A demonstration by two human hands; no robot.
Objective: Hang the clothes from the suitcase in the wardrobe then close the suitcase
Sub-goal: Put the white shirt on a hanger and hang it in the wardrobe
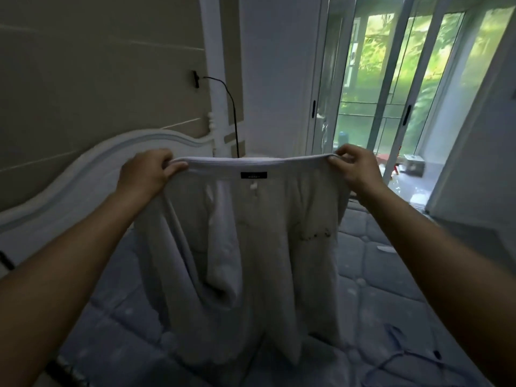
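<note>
1. Between the two hands, a white garment (pixel 251 247) hangs spread by its waistband (pixel 231 162). Its cloth falls in loose folds below the hands toward the mattress (pixel 377 289); whether the hem touches it I cannot tell.
2. The left hand (pixel 148 170) grips one end of the waistband, fingers curled over the edge. The right hand (pixel 356 169) pinches the other end the same way, so the band is drawn nearly straight.
3. Judging by the drape, the garment is light, soft and quite limp. It should not slip or break, but it will sag and bunch wherever it is unsupported.
4. The waistband looks like the firmest part and the best place to hold. A black label (pixel 253 175) sits just under it, midway between the hands.
5. Neither the suitcase nor the wardrobe is in view, so what is in them cannot be told.
6. Beyond the right hand, past the glass doors (pixel 391 79), a small pale box (pixel 413 163) sits on the floor; its contents are too blurred to read.
7. Beyond the left hand rises a white headboard (pixel 83 169).
</note>
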